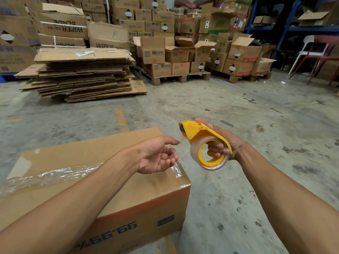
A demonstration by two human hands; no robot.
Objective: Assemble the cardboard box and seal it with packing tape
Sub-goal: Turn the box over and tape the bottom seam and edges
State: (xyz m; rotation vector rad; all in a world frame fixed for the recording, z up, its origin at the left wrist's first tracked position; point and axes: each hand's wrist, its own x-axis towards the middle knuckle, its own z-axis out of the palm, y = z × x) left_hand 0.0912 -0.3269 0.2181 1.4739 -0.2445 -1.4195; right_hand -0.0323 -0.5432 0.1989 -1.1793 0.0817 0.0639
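A closed cardboard box [88, 149] stands on the concrete floor at lower left, with a strip of clear packing tape [55, 174] running along its top seam to the right edge. My left hand [157, 154] hovers palm up over the box's right end, fingers apart and holding nothing. To the right of the box, my right hand [225, 143] grips a yellow tape dispenser [203, 136] carrying a roll of clear tape, fingers through the roll's core. The dispenser's cutter end points left, toward my left hand.
A tall pile of flattened cartons [82, 74] lies on the floor at back left. Stacked boxes on wooden pallets [179, 77] fill the back. Blue shelving [293, 30] and a white and a red chair [315, 55] stand at right. Bare concrete floor [238, 107] spreads ahead and to the right.
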